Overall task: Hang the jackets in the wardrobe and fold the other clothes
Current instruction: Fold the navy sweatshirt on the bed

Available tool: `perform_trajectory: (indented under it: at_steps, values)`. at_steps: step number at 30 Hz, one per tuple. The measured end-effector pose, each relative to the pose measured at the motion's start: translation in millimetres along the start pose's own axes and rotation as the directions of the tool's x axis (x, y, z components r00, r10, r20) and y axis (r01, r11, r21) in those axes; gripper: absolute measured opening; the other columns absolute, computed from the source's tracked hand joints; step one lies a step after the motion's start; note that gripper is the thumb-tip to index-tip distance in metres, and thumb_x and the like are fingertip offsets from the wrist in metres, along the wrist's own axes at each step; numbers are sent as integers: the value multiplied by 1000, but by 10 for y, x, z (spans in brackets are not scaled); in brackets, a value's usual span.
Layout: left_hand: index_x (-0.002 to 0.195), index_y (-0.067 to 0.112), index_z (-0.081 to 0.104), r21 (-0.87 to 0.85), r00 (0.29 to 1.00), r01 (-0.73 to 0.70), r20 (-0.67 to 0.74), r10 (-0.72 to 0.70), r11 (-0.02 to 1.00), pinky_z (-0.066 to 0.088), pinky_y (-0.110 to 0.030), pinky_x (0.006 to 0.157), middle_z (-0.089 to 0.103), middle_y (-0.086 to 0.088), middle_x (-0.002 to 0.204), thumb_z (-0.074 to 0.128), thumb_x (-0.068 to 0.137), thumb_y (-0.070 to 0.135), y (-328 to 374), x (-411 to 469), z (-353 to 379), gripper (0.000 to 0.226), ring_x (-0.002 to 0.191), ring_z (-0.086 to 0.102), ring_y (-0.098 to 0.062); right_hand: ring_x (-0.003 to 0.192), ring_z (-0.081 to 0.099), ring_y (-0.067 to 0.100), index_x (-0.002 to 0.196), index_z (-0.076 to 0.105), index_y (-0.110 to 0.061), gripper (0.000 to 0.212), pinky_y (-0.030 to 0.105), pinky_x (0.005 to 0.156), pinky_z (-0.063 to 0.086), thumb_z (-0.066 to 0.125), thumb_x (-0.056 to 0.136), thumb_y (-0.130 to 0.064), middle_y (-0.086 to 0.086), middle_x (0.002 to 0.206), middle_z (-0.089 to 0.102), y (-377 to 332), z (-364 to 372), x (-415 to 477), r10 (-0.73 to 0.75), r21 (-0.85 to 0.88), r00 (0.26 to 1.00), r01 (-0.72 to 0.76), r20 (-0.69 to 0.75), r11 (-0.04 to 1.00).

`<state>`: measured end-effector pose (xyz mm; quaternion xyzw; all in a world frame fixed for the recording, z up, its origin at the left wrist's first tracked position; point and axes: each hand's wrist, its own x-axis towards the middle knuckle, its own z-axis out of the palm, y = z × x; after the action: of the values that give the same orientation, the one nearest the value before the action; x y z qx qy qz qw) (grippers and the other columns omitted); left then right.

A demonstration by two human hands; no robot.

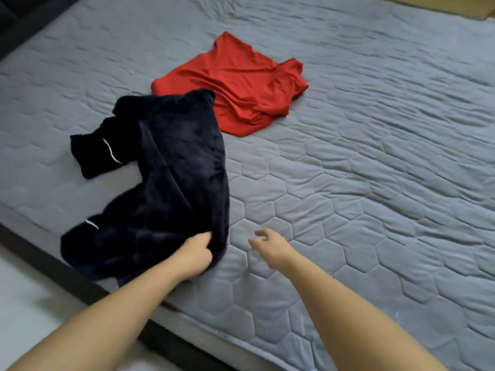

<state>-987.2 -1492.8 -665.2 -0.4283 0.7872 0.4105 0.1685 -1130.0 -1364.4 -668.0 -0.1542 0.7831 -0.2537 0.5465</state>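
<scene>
1. Head view: a dark navy fleece garment (166, 178) with thin white stripes lies crumpled on the near-left part of a grey-blue hexagon-quilted mattress (375, 183).
2. Left hand (197, 257): grip closed, pinching the garment's near edge.
3. Right hand (270, 246): grip open and holding nothing, fingers loosely spread just beside the garment.
4. A rumpled red thin-fabric shirt (235, 84) lies farther back, overlapped by the navy garment's far end.

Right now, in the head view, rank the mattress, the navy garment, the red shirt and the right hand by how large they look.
1. mattress
2. navy garment
3. red shirt, but it lies farther off, so its true size against the navy garment is unsure
4. right hand
</scene>
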Motion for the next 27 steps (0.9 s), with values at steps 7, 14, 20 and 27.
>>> perform_trajectory:
  at_steps: [7, 14, 20, 27]
  values:
    - [119, 13, 60, 7, 887, -176, 436, 155, 984, 42, -34, 103, 63, -2, 120, 33, 74, -3, 866, -976, 191, 55, 118, 54, -15, 80, 59, 23, 113, 56, -12, 24, 37, 73, 53, 60, 89, -14, 11, 96, 61, -82, -404, -736, 135, 433, 976, -198, 172, 879]
    - [100, 26, 49, 289, 939, -338, 171, 300, 895, 45, -31, 70, 64, 7, 94, 55, 78, 56, 1689, -1891, -43, 38, 90, 62, -17, 65, 48, 21, 107, 50, -28, 35, 29, 57, 41, 34, 91, -1, 11, 84, 55, -205, -1197, -1852, 63, 603, 991, 18, -114, 798]
    - [71, 26, 47, 432, 883, -397, -62, 466, 810, 40, -31, 65, 55, 6, 78, 60, 85, 25, 2753, -2828, -429, 19, 85, 61, -22, 75, 58, 29, 86, 70, -4, 34, 28, 53, 47, 37, 90, 7, 17, 89, 64, -398, -2111, -3369, -30, 631, 969, 183, -245, 754]
    - [82, 30, 55, 180, 698, -636, -281, 659, 750, 38, -14, 63, 58, 14, 72, 58, 83, -3, 4022, -4464, -1133, 33, 74, 59, -3, 74, 63, 13, 82, 68, -16, 37, 21, 66, 55, 39, 85, 8, 4, 86, 66, -470, -3010, -5500, -435, 342, 746, 635, -505, 692]
